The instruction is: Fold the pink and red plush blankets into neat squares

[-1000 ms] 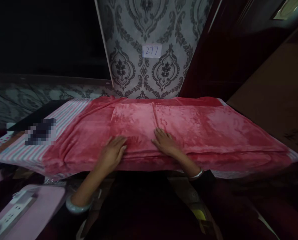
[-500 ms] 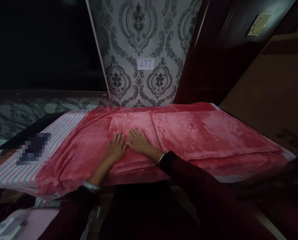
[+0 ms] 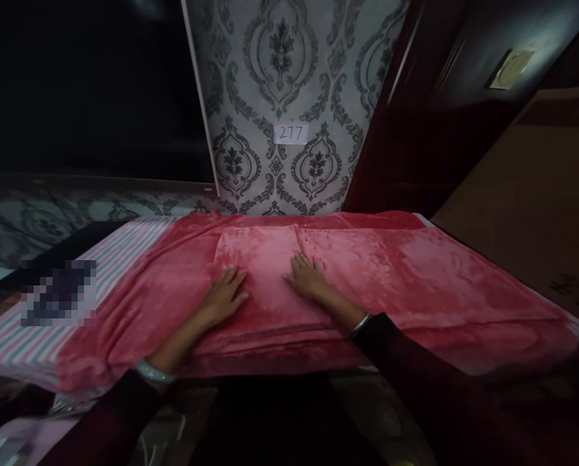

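Observation:
A plush pinkish-red blanket (image 3: 391, 278) lies spread over a table, with part of it folded over into a flat upper layer. My left hand (image 3: 225, 296) rests palm down at the left edge of that folded layer, fingers spread. Flat on the folded layer, further right, lies my right hand (image 3: 306, 277), its fingers stretched out towards the wall. Neither hand grips the cloth. Under the blanket, a striped cloth (image 3: 124, 249) in white, pink and grey shows on the left.
A blurred-out dark item (image 3: 59, 293) lies on the striped cloth. Behind the table are a large dark screen (image 3: 90, 90) and a patterned wall with a paper label (image 3: 291, 133) reading 277. A large cardboard box (image 3: 527, 194) stands on the right.
My right hand has slid rightward across the folded layer, away from my left hand, and the crease beside it looks smoother. My left hand stays near the layer's left edge.

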`<state>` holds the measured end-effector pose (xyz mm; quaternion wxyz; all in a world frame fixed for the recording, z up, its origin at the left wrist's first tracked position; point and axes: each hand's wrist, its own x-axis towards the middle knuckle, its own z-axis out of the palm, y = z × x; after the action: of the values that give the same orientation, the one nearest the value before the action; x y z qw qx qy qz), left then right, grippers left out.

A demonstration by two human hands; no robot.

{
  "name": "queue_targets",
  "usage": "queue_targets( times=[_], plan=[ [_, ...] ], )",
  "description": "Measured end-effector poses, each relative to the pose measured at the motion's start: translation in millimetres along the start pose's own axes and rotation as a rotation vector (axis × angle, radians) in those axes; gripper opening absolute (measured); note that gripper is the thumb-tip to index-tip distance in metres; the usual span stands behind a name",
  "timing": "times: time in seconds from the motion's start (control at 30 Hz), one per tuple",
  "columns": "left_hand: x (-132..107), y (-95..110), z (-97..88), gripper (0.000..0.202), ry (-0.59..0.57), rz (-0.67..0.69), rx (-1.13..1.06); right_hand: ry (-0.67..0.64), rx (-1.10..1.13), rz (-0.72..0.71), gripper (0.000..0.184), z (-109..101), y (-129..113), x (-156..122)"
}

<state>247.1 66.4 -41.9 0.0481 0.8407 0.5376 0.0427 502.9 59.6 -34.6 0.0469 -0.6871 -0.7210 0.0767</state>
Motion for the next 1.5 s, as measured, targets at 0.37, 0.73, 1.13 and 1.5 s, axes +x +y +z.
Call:
queue_targets(
  times=[0.37, 0.73, 1.13, 1.5],
  plan=[
    [90, 3, -11.4, 0.059, 0.117, -0.058, 0.092, 0.092, 0.003, -0.253, 0.059, -4, -40, 72],
    [83, 5, 11.2, 0.059, 0.169, -0.038, 0.147, 0.078, -0.01, 0.055, 0.077, 12, 13, 69],
    [80, 5, 13.8, 0.057, 0.202, 0.006, 0.167, 0.078, -0.048, -0.24, 0.061, -6, -13, 131],
    [81, 5, 10.2, 0.058, 0.147, -0.01, 0.124, 0.07, 0.049, 0.094, 0.068, 9, 37, 125]
  ],
)
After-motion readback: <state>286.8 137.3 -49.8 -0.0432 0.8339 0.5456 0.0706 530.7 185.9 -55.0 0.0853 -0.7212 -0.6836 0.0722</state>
